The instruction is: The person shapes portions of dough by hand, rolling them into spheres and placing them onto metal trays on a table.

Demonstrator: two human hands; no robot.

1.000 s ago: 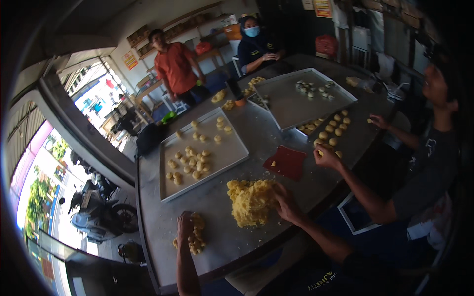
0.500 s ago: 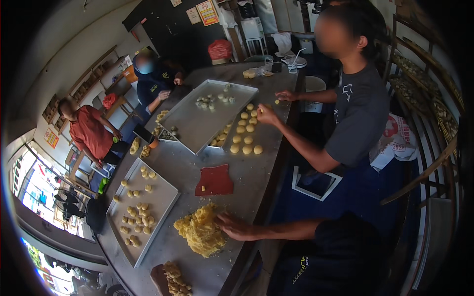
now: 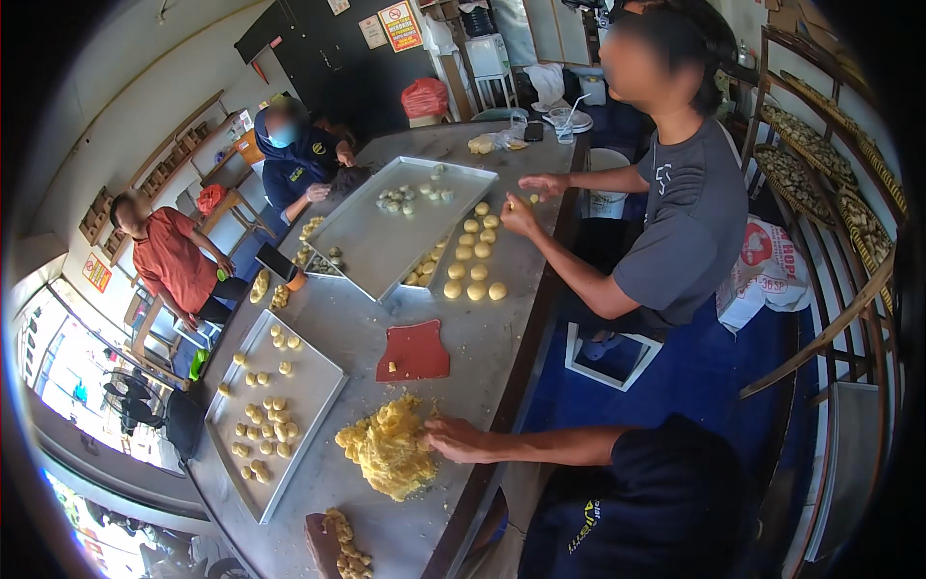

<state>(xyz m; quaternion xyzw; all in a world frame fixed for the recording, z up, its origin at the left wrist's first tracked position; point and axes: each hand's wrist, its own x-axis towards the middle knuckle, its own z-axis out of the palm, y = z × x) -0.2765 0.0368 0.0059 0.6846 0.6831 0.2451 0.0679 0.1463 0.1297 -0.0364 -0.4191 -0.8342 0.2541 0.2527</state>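
Observation:
My right hand (image 3: 461, 441) reaches in from the lower right to a big crumbly heap of yellow dough (image 3: 386, 454). Its fingers are bunched together at the heap's right edge, pinching dough; how much they hold is hidden. My left hand is out of view. Beyond the heap lies a flat red sheet (image 3: 415, 352) with a dough crumb on it. Left of the heap, a metal tray (image 3: 316, 400) holds many small dough balls (image 3: 275, 429). Nearer the lower edge, small dough lumps (image 3: 349, 550) lie beside a brown-red flat piece (image 3: 320, 547).
A co-worker (image 3: 656, 222) at the right holds both hands over rows of round dough balls (image 3: 473, 253). A larger tray (image 3: 386, 236) stands mid-table, with a masked person (image 3: 289, 159) behind it. Someone in a red shirt (image 3: 178, 256) is at far left. Racks (image 3: 820, 174) line the right.
My right hand's fingers have drawn together and pulled slightly off the heap. The co-worker's far hand has opened out and moved left. The view has shifted slightly.

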